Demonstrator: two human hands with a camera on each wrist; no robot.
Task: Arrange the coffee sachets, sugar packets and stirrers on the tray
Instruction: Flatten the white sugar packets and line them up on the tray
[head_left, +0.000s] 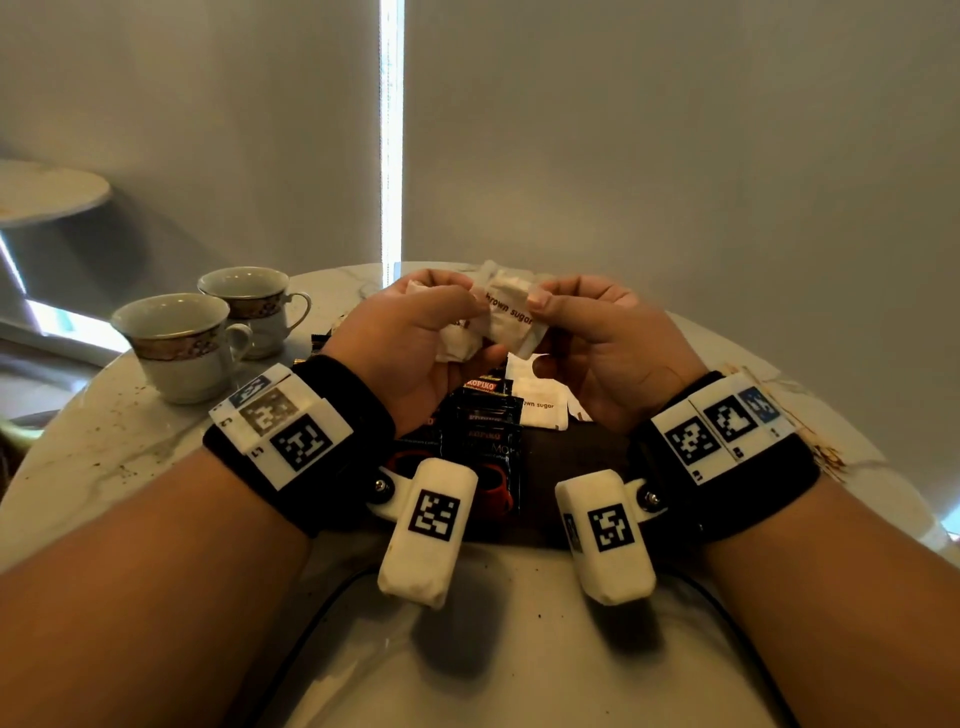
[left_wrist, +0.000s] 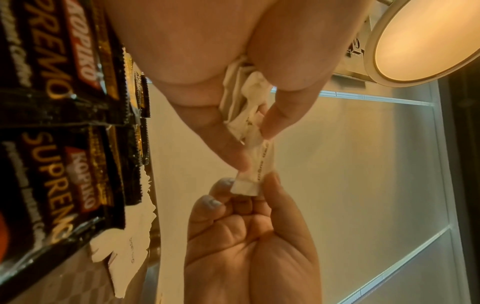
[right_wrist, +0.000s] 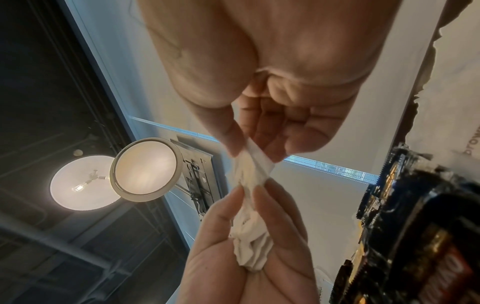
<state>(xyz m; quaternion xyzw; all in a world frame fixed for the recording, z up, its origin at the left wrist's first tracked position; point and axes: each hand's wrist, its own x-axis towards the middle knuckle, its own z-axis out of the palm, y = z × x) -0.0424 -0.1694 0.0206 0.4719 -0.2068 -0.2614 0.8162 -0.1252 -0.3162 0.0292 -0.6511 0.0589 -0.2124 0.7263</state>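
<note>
Now our left hand (head_left: 415, 332) and right hand (head_left: 597, 338) both pinch white paper brown-sugar packets (head_left: 506, 317) between thumbs and fingertips.

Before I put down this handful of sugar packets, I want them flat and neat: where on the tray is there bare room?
Bare dark tray shows right of the black coffee sachets, just nearer than the sugar packets lying flat. The sachets crowd the left part. Beyond the tray, the marble table is bare just nearer than the two cups.
</note>
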